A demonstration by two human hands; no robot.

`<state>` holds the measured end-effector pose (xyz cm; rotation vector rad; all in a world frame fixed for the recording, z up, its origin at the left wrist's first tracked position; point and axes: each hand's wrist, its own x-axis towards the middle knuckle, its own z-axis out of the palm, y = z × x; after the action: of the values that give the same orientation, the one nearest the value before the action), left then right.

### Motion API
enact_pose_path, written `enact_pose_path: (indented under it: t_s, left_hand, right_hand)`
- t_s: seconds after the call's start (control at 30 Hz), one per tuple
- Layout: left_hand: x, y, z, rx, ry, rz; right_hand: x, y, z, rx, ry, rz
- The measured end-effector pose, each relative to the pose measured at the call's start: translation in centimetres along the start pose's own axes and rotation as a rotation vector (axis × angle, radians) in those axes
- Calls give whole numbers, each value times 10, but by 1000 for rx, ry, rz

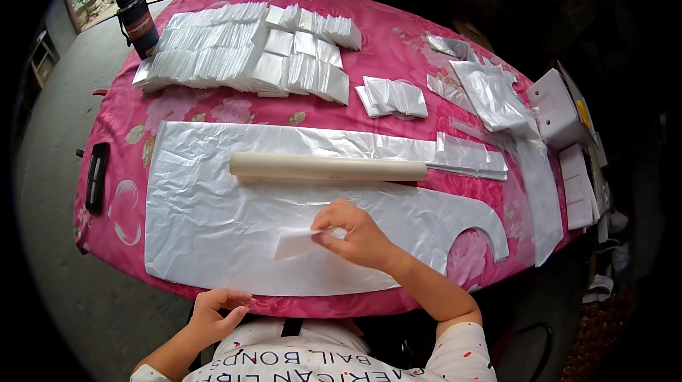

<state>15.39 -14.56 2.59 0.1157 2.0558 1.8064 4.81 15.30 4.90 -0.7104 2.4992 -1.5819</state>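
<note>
A large, thin white plastic sheet (206,233), cut like an apron with a curved cutout at its right end, lies wrinkled across the near part of the table. Over its left-middle part, my right hand (353,236) pinches a small white folded slip (295,243) between thumb and fingers. My left hand (217,312) is at the table's near edge, its fingers loosely bent, thumb apart, and holds nothing. Just beyond my right hand, a long cream-coloured tube (327,167) rests crosswise on the sheet.
Rows of folded white plastic packets (206,48) fill the far left, and a smaller pile (391,98) sits right of them. A dark bottle (136,23) stands at the far-left edge. A black object (97,177) lies left, loose plastic (490,94) and white boxes (561,108) right.
</note>
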Motion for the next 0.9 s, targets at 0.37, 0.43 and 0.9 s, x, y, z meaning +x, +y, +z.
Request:
enact_pose_path:
  t_s: [0.37, 0.43, 0.9]
  left_hand:
    - [14, 12, 8, 51, -88, -88]
    - [13, 7, 8, 26, -82, -90]
    - [33, 27, 25, 249, -253, 103]
  right_hand:
    - [69, 173, -217, -6, 949, 443]
    - [72, 184, -221, -225, 911, 544]
    - [-24, 41, -81, -826, 270, 84]
